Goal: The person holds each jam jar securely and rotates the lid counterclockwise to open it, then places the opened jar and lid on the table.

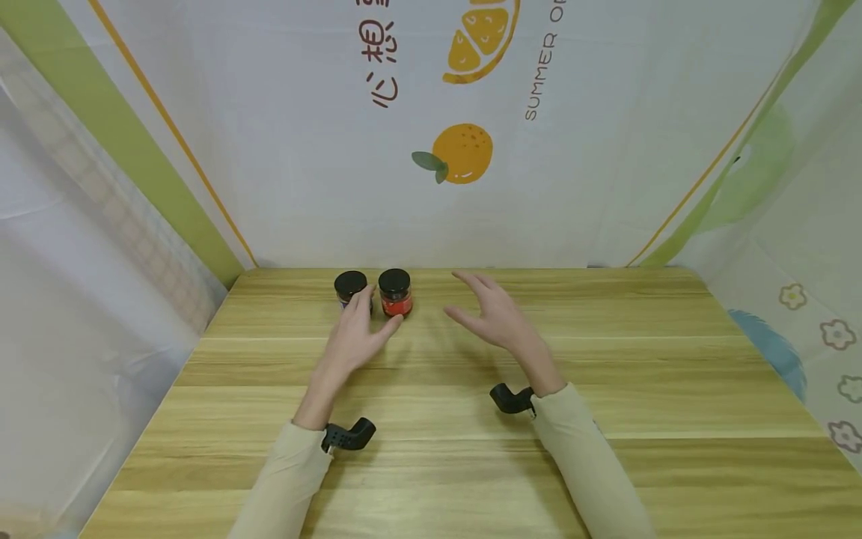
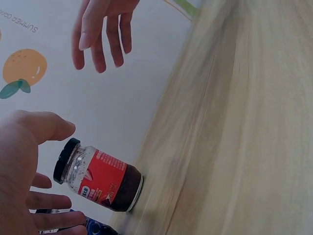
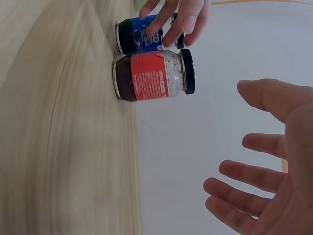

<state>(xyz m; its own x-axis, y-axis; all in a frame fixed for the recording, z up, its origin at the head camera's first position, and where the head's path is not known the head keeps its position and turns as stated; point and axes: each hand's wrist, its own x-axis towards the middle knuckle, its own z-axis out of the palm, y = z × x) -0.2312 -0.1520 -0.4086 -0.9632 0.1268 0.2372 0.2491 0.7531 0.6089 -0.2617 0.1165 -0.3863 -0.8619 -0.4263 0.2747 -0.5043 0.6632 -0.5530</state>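
Observation:
Two glass jars with black lids stand upright side by side near the table's back edge. One jar with a red label [image 1: 396, 293] holds dark contents; left of it, the jar with a blue label [image 1: 351, 283] is partly hidden by my left hand [image 1: 353, 337]. That hand has its fingers extended in front of the jars, thumb apart and close to the red-labelled jar [image 2: 105, 177]. My right hand [image 1: 494, 314] hovers to the right of both jars, fingers spread and holding nothing. In the right wrist view, the left fingers overlap the blue-labelled jar [image 3: 139, 36].
Both jars stand on a wood-grain table [image 1: 431, 464]. Behind it hangs a white curtain [image 1: 303, 187] with orange fruit prints. More cloth hangs at the left and right sides. A black wrist mount [image 1: 350, 434] sits on the left forearm, another [image 1: 510, 398] on the right.

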